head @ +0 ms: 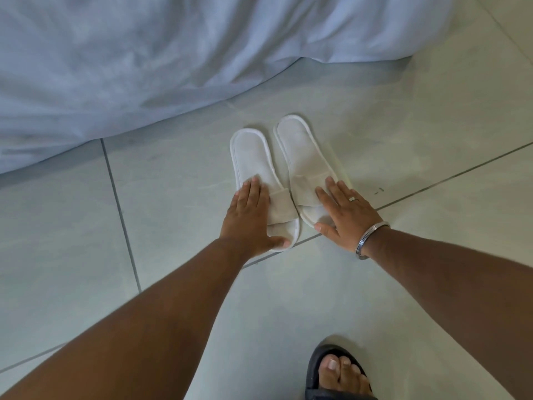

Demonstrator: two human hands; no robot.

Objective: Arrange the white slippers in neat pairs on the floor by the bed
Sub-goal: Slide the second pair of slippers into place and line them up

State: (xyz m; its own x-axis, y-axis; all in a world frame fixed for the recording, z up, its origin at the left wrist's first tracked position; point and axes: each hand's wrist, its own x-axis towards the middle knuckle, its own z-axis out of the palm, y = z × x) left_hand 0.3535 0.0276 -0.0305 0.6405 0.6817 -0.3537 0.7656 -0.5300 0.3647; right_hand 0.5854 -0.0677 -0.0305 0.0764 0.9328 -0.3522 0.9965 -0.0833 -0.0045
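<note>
Two white open-toe slippers lie side by side on the tiled floor, heels toward the bed. My left hand (249, 217) lies flat on the strap end of the left slipper (252, 157), thumb at its toe edge. My right hand (344, 210), with a ring and a metal bangle, rests flat on the strap end of the right slipper (302, 145). Both hands have their fingers spread and press down rather than grip. The right slipper sits slightly farther from me and angles a little to the left.
A pale blue bed sheet (144, 67) hangs down to the floor across the top and left. Light tiles (432, 125) with dark grout lines surround the slippers. My foot in a dark sandal (339, 370) stands at the bottom.
</note>
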